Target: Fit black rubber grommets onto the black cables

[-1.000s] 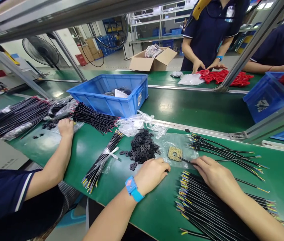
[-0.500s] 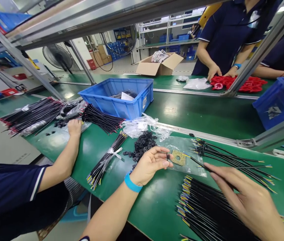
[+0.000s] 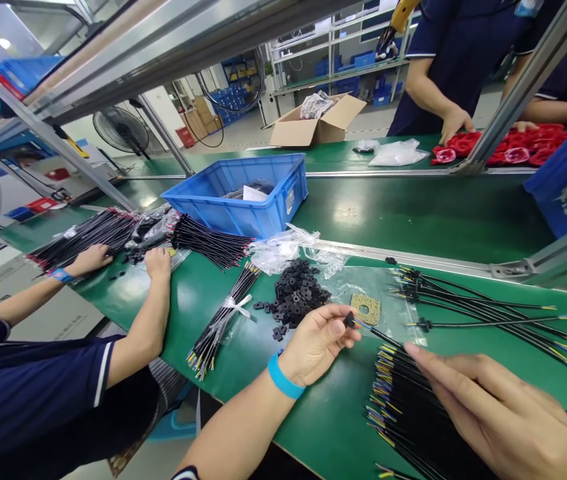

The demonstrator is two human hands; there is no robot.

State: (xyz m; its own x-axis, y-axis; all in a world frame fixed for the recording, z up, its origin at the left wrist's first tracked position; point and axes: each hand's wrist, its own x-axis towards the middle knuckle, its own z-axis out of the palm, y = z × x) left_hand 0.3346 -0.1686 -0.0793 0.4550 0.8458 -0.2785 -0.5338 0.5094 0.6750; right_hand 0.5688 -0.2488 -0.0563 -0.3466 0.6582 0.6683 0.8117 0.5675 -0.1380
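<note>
Between thumb and fingers, my left hand [image 3: 319,339] pinches a small black rubber grommet [image 3: 349,319]. My right hand [image 3: 503,400] grips a black cable [image 3: 383,336], its stripped end with blue and yellow wires right at the grommet; whether the wires have entered it I cannot tell. A yellowish square pad with a hole [image 3: 365,309] lies on a clear plastic bag [image 3: 397,308] just behind. Left of it is a heap of black grommets [image 3: 299,293]. Below my right hand spreads a row of black cables [image 3: 428,413]. Several cables with grommets fitted [image 3: 483,310] lie at the right.
A tied cable bundle [image 3: 221,323] and a blue bin [image 3: 243,207] stand left of centre. A metal rail [image 3: 413,259] crosses the bench. At left, a co-worker's hands [image 3: 157,263] are among other cables; across the bench, another co-worker's hand [image 3: 456,123] touches red material [image 3: 528,143].
The grommet and the cable end have come together, lower and in front of the pad. The view has shifted slightly. A co-worker's second hand now shows at the left.
</note>
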